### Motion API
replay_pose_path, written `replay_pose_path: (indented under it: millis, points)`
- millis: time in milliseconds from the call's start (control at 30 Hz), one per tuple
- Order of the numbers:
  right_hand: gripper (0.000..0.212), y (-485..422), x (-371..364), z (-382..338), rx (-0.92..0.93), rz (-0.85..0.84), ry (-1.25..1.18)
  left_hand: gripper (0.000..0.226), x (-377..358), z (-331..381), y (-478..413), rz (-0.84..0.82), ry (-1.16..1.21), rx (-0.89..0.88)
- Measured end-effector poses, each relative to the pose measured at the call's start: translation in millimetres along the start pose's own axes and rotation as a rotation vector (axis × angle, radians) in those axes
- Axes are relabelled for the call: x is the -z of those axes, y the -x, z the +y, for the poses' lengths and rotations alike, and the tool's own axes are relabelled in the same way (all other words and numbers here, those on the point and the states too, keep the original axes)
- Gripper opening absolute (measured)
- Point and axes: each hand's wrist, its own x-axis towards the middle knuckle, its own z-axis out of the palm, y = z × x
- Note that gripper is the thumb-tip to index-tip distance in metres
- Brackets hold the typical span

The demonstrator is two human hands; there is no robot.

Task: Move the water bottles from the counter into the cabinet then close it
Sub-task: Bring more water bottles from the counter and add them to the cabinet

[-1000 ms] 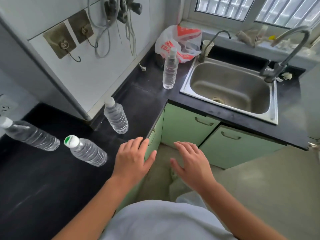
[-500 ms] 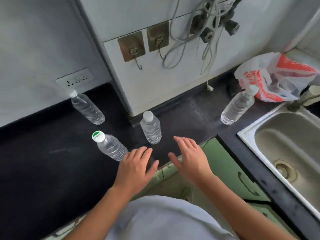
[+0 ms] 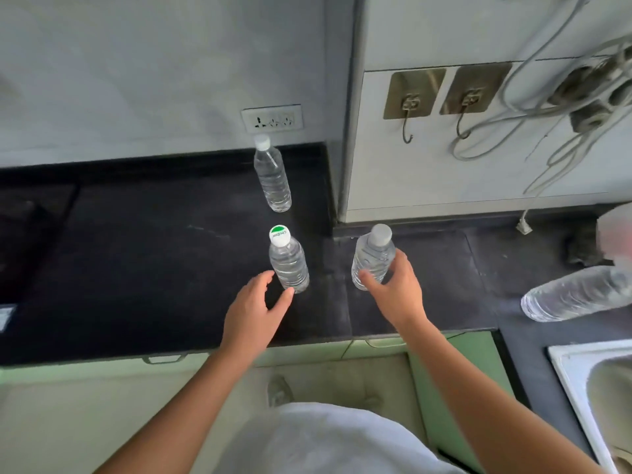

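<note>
Several clear water bottles stand on the black counter (image 3: 143, 268). A green-capped bottle (image 3: 289, 263) is in the middle, and my left hand (image 3: 254, 313) is open around its base, thumb and fingers just touching it. My right hand (image 3: 396, 285) is wrapped around the lower part of a white-capped bottle (image 3: 372, 254) beside it. Another white-capped bottle (image 3: 272, 174) stands further back by the wall. A fourth bottle (image 3: 574, 294) is at the right edge, distorted by the lens. Green cabinet doors (image 3: 455, 367) run below the counter edge, shut.
A wall socket (image 3: 272, 118) sits behind the back bottle. Two brass hooks (image 3: 413, 94) and hanging cables (image 3: 561, 111) are on the white panel at the right. A steel sink (image 3: 595, 381) is at the lower right. A plastic bag (image 3: 615, 234) shows at the right edge.
The view swung left from the sink to the counter. Both hands moved forward from the counter edge; my right hand closed on the white-capped bottle, my left reached the green-capped one.
</note>
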Motion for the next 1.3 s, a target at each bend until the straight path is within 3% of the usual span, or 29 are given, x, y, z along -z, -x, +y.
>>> replay_pose_path:
  millis: [333, 600, 967, 1100, 1300]
  points:
    - [0.065, -9, -11, -2, -0.085, 0.022, -0.094, 0.051, -24, 6, -44, -0.026, 0.382, 0.192]
    - [0.064, 14, -17, -1, -0.157, 0.114, -0.107, 0.057, -22, -9, -55, -0.05, 0.509, 0.11]
    - [0.053, 122, -41, -11, -0.15, 0.248, -0.197, 0.058, 20, -24, -16, -0.044, 0.58, -0.064]
    - [0.052, 118, -45, -31, -0.06, 0.177, -0.24, 0.059, 33, -30, -6, -0.039, 0.57, -0.064]
    - [0.059, 86, -47, -55, 0.121, -0.129, -0.163, 0.046, 55, -45, 27, 0.104, 0.607, 0.109]
